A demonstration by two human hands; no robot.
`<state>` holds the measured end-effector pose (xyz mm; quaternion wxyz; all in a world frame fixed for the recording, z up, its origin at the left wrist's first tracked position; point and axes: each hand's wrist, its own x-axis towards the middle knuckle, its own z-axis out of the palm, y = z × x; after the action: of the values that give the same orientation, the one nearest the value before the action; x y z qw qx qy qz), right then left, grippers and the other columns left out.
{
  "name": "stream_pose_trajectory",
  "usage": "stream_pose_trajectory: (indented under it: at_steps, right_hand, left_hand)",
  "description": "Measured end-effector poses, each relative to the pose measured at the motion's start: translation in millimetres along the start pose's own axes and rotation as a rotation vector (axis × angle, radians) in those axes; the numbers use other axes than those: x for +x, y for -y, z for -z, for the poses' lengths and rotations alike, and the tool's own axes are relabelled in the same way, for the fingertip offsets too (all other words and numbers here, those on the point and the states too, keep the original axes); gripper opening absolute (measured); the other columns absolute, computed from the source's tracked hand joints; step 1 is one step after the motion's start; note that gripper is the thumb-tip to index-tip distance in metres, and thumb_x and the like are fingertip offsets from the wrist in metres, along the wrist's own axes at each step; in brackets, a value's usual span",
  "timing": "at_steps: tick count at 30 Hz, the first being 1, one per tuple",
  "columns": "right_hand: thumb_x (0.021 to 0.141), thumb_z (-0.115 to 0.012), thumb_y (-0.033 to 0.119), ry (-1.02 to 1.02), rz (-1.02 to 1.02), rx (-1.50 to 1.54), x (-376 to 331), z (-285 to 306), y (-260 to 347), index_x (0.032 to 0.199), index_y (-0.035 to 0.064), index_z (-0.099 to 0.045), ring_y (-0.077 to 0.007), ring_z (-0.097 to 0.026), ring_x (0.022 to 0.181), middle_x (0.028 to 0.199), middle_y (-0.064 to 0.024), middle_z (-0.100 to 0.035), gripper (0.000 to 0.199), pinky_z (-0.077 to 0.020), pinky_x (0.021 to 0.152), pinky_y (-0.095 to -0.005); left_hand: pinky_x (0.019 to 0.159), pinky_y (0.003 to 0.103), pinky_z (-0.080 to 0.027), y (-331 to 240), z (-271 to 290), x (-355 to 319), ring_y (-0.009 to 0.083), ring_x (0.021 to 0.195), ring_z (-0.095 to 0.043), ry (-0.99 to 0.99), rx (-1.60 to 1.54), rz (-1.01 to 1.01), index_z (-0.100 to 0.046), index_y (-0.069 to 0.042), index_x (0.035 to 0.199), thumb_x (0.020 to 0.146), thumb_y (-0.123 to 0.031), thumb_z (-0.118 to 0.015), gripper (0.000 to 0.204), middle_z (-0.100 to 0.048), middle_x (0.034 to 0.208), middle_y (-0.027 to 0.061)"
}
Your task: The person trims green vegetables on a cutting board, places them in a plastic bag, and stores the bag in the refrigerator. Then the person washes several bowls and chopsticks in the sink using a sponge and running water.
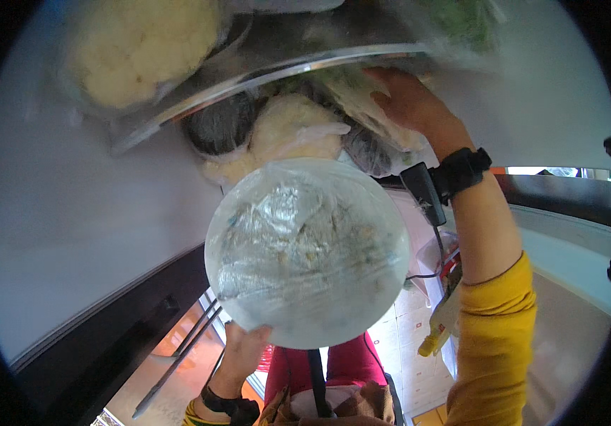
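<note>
A round white plate (305, 255), covered with crinkled clear plastic wrap, fills the middle of the head view. What food lies under the wrap I cannot make out. My left hand (245, 348) grips the plate's near left rim; most of its fingers are hidden underneath. Above and to the right, my right hand (412, 106) reaches into the fridge compartment below a shelf. Its thumb and fingers are around part of a clear plastic bag (366, 106) with pale green contents. Left of that bag lie a pale yellowish bundle in plastic (295, 128) and a dark wrapped bundle (220, 126).
The shelf's front edge (284, 71) curves above my right hand. On that shelf sit a large bag of pale yellow food (146, 53) and a bag of greens (465, 25). White fridge walls (92, 199) flank both sides. A yellow-capped bottle (437, 334) stands below at the right.
</note>
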<state>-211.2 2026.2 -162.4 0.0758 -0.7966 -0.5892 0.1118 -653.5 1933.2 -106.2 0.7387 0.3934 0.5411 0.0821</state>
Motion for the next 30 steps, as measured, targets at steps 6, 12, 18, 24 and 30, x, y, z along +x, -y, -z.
stream_pose_trajectory:
  at_steps: [6, 12, 18, 24, 30]
  right_hand:
    - [0.095, -0.051, 0.025, -0.136, -0.356, 0.511, -48, 41, -3, 0.125, 0.0021, -0.060, -0.0413, -0.057, 0.114, 0.120, -0.0238, -0.063, 0.039, -0.0428, 0.102, -0.0419]
    - [0.099, -0.047, 0.042, -0.436, -0.622, 1.111, -122, 24, 49, 0.139, 0.0040, -0.047, -0.0281, -0.059, 0.114, 0.128, -0.0188, -0.059, 0.055, -0.0478, 0.094, -0.0381]
    - [0.099, -0.051, 0.036, -0.318, -0.692, 1.604, -115, 21, 78, 0.153, 0.0147, -0.022, -0.0274, -0.062, 0.109, 0.137, -0.0187, -0.050, 0.065, -0.0563, 0.085, -0.0413]
    - [0.099, -0.054, 0.021, -0.243, -0.558, 1.743, -57, 6, 43, 0.149, 0.0138, -0.027, -0.0232, -0.066, 0.100, 0.128, -0.0137, -0.056, 0.057, -0.0598, 0.080, -0.0375]
    - [0.099, -0.052, 0.011, -0.300, -0.526, 1.898, -11, -23, 31, 0.152, 0.0188, -0.021, -0.0242, -0.068, 0.097, 0.125, -0.0117, -0.059, 0.063, -0.0614, 0.076, -0.0366]
  left_hand:
    - [0.082, 0.047, -0.061, -42, -33, 47, 0.0320, 0.109, -0.063, 0.031, -0.280, 0.021, -0.044, 0.004, 0.128, 0.084, -0.004, -0.050, 0.045, -0.057, 0.122, 0.0181]
    - [0.091, 0.050, -0.056, -78, -70, 113, 0.0354, 0.103, -0.066, 0.159, -0.337, -0.098, -0.045, 0.009, 0.124, 0.091, -0.006, -0.045, 0.036, -0.057, 0.123, 0.0217]
    - [0.095, 0.050, -0.054, -125, -95, 170, 0.0366, 0.108, -0.064, 0.290, -0.302, -0.233, -0.043, 0.010, 0.123, 0.093, -0.010, -0.045, 0.036, -0.055, 0.123, 0.0253]
    - [0.101, 0.048, -0.051, -155, -102, 230, 0.0390, 0.115, -0.060, 0.395, -0.330, -0.234, -0.047, 0.006, 0.114, 0.096, -0.015, -0.046, 0.027, -0.056, 0.124, 0.0247]
    - [0.103, 0.047, -0.049, -175, -91, 287, 0.0375, 0.117, -0.059, 0.417, -0.297, -0.197, -0.047, 0.008, 0.121, 0.095, -0.013, -0.048, 0.033, -0.055, 0.129, 0.0249]
